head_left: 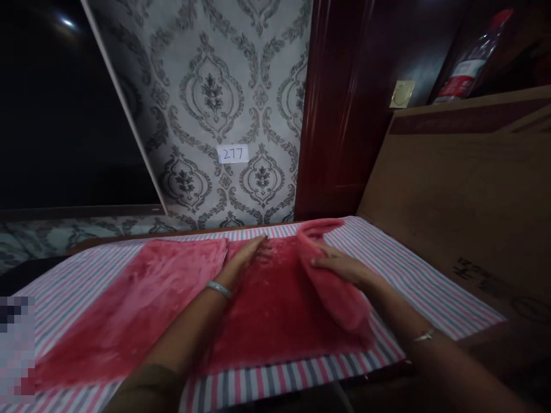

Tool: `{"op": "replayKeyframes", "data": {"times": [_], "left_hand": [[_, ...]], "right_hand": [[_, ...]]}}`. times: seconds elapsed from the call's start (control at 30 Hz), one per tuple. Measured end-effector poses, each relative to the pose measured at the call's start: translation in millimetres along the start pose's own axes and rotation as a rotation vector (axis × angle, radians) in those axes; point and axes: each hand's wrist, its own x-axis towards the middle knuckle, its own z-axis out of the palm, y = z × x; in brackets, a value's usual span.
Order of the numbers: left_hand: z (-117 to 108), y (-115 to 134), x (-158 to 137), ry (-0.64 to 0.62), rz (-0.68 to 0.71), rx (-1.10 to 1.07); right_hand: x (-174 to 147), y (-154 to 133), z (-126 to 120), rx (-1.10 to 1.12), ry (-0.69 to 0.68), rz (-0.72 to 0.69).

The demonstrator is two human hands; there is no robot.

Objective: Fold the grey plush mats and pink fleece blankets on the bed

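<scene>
A red plush cloth (pixel 267 304) is spread on a striped sheet, its left part (pixel 172 287) folded over in a lighter, double layer. My left hand (pixel 257 249) rests on the cloth near its far edge, fingers extended and a little blurred, just right of that folded part. At the right end, my right hand (pixel 338 265) is closed around the cloth's raised, curled-over flap (pixel 340 301). The thumb shows on the near side of the flap; most of the other fingers are hidden by the fabric.
The white, pink and grey striped sheet (pixel 387 246) covers the surface beneath. A large cardboard box (pixel 456 189) stands at the right, with a plastic bottle (pixel 467 74) above it. A dark screen (pixel 73 115) hangs left on the patterned wall (pixel 215 103), where a paper label (pixel 233 153) reads 277.
</scene>
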Motion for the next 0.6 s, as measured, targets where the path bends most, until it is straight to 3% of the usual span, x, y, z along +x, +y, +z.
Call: {"op": "replayKeyframes", "data": {"times": [0.1, 0.23, 0.33, 0.47, 0.6], "left_hand": [[-13, -3, -12, -0.135, -0.119, -0.272], [-15, -17, -25, -0.1, -0.039, -0.456], [-10, -27, -27, -0.027, -0.024, -0.455], [-2, -30, -21, 0.082, 0.015, -0.36], [6, -30, -10, 0.396, 0.12, -0.207]], "right_hand": [[20, 13, 64, -0.118, -0.105, -0.094], [27, 60, 113, -0.151, -0.24, -0.037], [15, 83, 118, -0.126, -0.198, -0.123], [-20, 85, 110, -0.275, -0.161, -0.21], [-55, 72, 112, -0.588, -0.213, -0.242]]}}
